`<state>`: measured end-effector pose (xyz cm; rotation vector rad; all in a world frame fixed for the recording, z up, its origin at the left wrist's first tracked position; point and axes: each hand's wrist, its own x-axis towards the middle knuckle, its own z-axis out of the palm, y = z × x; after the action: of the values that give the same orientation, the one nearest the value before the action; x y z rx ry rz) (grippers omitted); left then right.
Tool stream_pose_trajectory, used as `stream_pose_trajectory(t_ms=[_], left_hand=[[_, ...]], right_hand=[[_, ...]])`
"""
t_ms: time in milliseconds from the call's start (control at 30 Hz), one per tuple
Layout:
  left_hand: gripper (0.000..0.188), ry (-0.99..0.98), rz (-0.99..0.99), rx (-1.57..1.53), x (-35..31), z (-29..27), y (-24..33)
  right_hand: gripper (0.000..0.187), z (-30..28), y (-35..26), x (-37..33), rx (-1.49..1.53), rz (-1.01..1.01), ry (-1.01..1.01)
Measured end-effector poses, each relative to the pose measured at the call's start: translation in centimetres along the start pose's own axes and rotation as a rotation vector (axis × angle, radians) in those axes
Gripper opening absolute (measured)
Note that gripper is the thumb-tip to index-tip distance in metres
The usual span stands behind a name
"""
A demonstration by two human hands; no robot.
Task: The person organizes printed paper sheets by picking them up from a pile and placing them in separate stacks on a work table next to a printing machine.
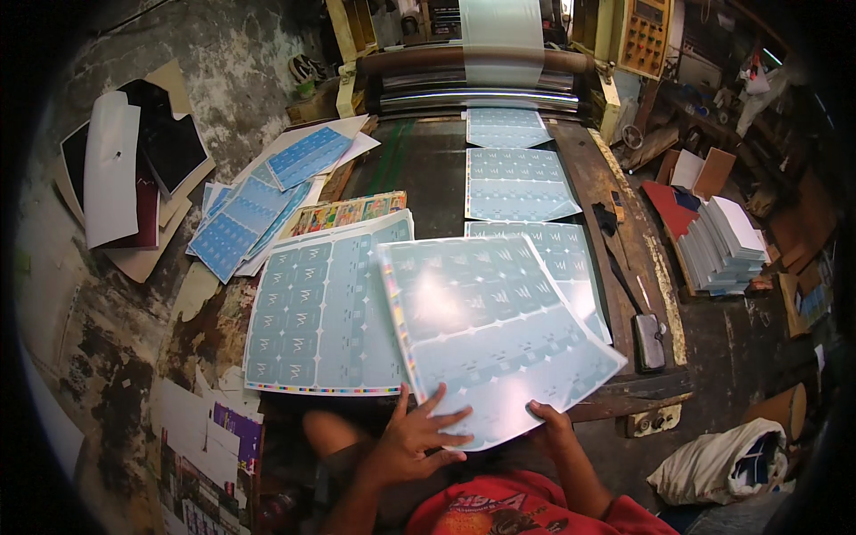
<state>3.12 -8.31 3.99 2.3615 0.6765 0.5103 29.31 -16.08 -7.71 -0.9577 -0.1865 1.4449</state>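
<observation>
A glossy printed sheet (499, 334), pale blue-green with a colour strip down one side, is tilted in front of me. My right hand (551, 423) pinches its near right edge, thumb on top and fingers underneath. At the near left corner my left hand (419, 439) has its fingers spread, with fingertips against the sheet's edge. To the left lies a stack of similar printed sheets (325, 312), partly covered by the held one. Beyond it, a row of printed sheets (517, 183) lies on the machine bed, leading up to the rollers (477, 100).
Blue printed sheets (245, 218) lie loosely at the left, near dark sheets and boards (134, 174). A metal box with a strap (648, 341) sits on the bed's right edge. Farther right are stacked white blocks (727, 241), and a white sack (722, 464) stands near me. A control panel (646, 36) hangs at the back.
</observation>
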Motion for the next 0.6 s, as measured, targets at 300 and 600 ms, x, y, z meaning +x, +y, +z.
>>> stream_pose_trajectory(t_ms=[300, 600], left_hand=[[0.059, 0.438, -0.180, 0.294, 0.5, -1.6, -5.7], [0.026, 0.548, -0.247, 0.179, 0.9, -0.8, -6.2]], right_hand=[[0.040, -6.5, 3.9, -0.9, -0.047, 0.146, 0.013], [0.041, -6.7, 5.7, -4.6, -0.130, 0.165, 0.153]])
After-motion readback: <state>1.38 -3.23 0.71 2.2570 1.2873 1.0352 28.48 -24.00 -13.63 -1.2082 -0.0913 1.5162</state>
